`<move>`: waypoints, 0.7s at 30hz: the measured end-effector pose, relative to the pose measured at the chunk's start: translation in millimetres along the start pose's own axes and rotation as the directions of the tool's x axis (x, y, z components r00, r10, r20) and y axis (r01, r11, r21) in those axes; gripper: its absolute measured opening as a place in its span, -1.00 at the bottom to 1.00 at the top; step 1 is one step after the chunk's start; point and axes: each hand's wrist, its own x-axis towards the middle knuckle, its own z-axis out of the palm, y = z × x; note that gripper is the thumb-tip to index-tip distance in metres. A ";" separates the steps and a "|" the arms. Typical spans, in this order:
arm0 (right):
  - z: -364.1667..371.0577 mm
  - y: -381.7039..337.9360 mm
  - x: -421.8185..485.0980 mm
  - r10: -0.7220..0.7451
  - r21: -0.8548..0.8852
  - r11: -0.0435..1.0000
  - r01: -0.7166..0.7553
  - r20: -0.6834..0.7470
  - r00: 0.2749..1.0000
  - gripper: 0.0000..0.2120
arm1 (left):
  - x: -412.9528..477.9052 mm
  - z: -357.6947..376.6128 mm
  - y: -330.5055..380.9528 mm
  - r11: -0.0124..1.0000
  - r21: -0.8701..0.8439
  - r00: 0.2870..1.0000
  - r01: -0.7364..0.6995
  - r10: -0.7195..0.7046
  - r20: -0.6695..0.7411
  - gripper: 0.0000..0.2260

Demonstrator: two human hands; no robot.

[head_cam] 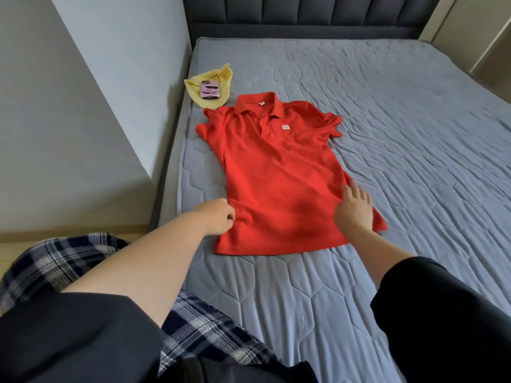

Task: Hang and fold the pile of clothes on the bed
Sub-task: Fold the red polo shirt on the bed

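Left grip (218, 217) pinching red polo shirt (276, 167) edge, fingertips hidden, right grip (354, 208) flat, released

Grey quilted mattress (401, 128) with red polo shirt (276, 167) and yellow cloth (222, 76).

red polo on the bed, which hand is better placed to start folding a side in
Left, probably. The left hand curls its fingers at the side edge of the red polo, ready to lift it; the right hand lies flat on top, fingers spread.
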 end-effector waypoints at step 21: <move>54.2 -222.7 94.4 0.025 0.264 0.959 -0.100 0.271 0.962 -0.46 | 72.0 12.1 -44.3 0.122 -0.886 0.894 0.448 -0.039 0.447 -0.77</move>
